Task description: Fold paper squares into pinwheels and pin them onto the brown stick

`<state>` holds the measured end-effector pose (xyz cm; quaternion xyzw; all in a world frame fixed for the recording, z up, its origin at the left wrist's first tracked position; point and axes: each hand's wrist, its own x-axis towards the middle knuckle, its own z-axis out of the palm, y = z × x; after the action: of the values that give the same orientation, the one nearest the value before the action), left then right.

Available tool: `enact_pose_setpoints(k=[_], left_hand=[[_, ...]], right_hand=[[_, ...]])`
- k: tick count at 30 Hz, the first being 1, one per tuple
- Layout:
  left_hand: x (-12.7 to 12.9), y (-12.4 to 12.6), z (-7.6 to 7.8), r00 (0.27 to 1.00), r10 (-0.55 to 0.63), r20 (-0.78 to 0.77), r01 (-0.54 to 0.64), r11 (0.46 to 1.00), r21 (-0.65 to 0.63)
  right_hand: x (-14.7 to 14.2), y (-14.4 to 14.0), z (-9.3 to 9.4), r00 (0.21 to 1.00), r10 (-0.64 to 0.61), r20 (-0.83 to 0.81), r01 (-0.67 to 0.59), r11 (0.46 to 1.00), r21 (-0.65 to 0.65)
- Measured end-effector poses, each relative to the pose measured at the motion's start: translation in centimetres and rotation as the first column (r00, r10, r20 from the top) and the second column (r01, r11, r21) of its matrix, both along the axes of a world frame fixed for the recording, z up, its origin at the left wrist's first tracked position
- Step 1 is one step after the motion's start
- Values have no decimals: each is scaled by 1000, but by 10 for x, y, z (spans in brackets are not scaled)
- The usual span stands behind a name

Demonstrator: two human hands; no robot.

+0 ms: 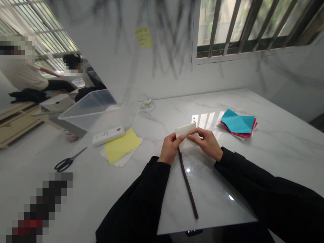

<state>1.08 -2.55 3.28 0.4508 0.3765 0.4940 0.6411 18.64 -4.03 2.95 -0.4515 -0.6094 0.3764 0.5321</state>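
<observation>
The hands of a person in black sleeves are working close together above a marble-patterned table [278, 162], handling a piece of white paper [185, 130]. The left hand [168, 149] is gripping the paper by its left side, its thumb lying across the front and its fingers curling behind. The right hand [209, 143] is pinching at the middle of the paper, its thumb and forefinger nearly meeting beside the left thumb; the exact bit between those tips is too small to make out. A thin, dark stick [187, 184] is running from beneath the paper toward the table's near edge, its far end hiding behind the paper and left hand.

To the left, a yellow sheet [123, 146] is resting over several white sheets, with a white oblong device [108, 135] lying against its upper corner. Farther left, black-handled scissors [64, 164] are lying with their blades pointing away from the person. Behind them, a clear plastic bin [88, 104] is standing near the wall. To the right, a turquoise sheet [238, 123] is topping a loose pile of red and pale papers. A yellow note [143, 36] is clinging to the wall, while two other people are sitting in the left background.
</observation>
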Motion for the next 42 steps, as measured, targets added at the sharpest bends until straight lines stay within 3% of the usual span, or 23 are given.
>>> enact_pose_setpoints(k=[7,28,42], left_hand=[[0,1,-2,1000,10,-26,-10,1000,15],[3,-1,-1,995,80,-53,-76,995,65],[5,-3,3,995,81,-56,-76,993,93]], right_hand=[[1,0,1,995,-29,94,22,997,75],[-4,-4,0,993,-109,44,110,994,-4],[-11,-8,1,987,-157,-23,158,987,27]])
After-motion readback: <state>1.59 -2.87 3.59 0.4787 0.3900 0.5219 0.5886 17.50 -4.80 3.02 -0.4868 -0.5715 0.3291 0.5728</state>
